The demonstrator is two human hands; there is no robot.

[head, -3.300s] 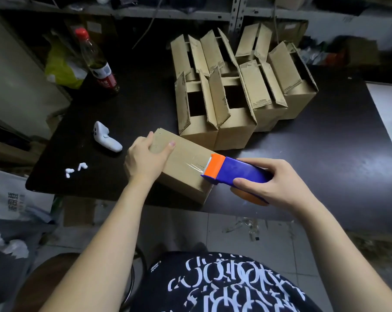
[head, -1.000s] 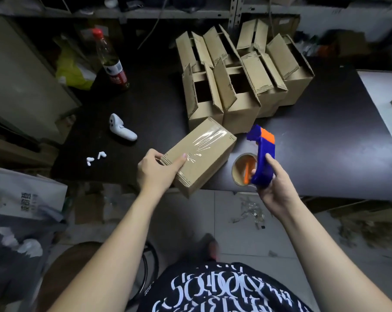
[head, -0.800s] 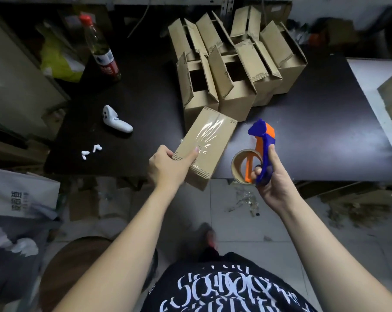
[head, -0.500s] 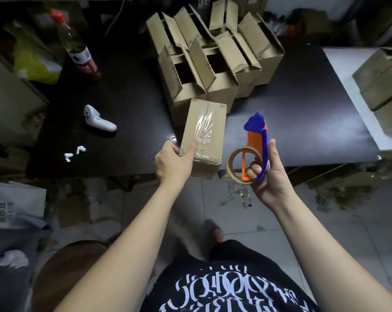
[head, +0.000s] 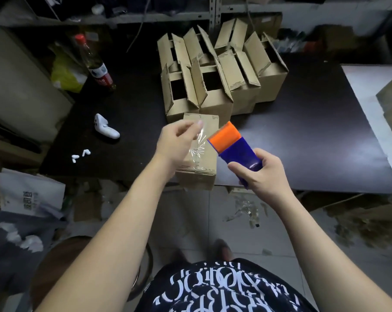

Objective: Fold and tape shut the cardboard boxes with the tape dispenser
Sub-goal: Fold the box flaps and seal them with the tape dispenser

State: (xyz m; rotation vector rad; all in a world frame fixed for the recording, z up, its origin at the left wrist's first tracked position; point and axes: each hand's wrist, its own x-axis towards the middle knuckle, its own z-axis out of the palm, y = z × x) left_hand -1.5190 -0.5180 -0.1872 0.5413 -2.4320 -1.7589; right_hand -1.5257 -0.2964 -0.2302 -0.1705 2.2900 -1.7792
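Right now the left hand point(head: 179, 144) pinches the free end of the clear tape point(head: 201, 140) between thumb and fingertip, just above the closed cardboard box point(head: 198, 174), which sits at the near edge of the black table point(head: 303, 136). The right hand point(head: 266, 176), apart from the left, is wrapped round the blue handle of the tape dispenser point(head: 232, 146), its orange head pointing toward 11 o'clock. From the closed box, open boxes point(head: 215, 86) cluster at 12 o'clock, a white controller point(head: 105, 128) lies at 9, and a red-capped bottle point(head: 93, 61) stands at 10.

The left hand point(head: 179, 143) has left the box point(head: 200, 176) and now pinches tape point(head: 201, 138) at the tape dispenser point(head: 233, 147).
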